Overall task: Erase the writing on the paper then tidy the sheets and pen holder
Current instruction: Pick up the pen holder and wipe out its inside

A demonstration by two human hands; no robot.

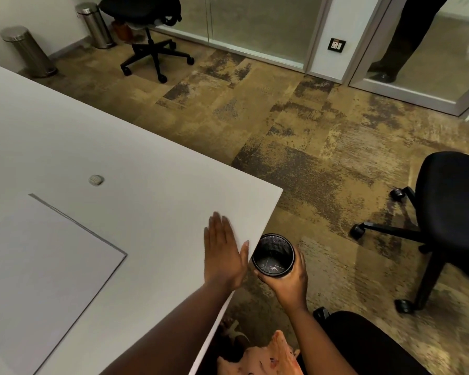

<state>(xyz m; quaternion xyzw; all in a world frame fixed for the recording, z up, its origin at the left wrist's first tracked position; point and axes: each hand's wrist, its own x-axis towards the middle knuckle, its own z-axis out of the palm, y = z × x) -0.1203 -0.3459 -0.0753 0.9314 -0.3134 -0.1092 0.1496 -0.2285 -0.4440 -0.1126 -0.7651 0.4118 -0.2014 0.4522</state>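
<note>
Left hand (224, 253) lies flat on the white table (136, 163) near its right edge, fingers straight and close together, thumb spread toward the edge, holding nothing. Right hand (287, 277) is off the table, just right of that edge and over the carpet (295, 136) — fingers and thumb curled round the lower wall of a black mesh pen holder (274, 255). The holder is tilted, with its open mouth facing the camera; only a few thin light scraps show on its bottom, too small to identify. Holder sits just beside the table edge, whether touching it I cannot tell. A large white sheet (46, 266) lies flat on the near left part of the table, well apart from both hands. A small grey oval piece (96, 180) rests on the table beyond the sheet's far corner — possibly an eraser, cannot tell. On the floor: one black office chair (444, 212) at right, another (149, 28) far left, beside two steel bins (29, 51).
</note>
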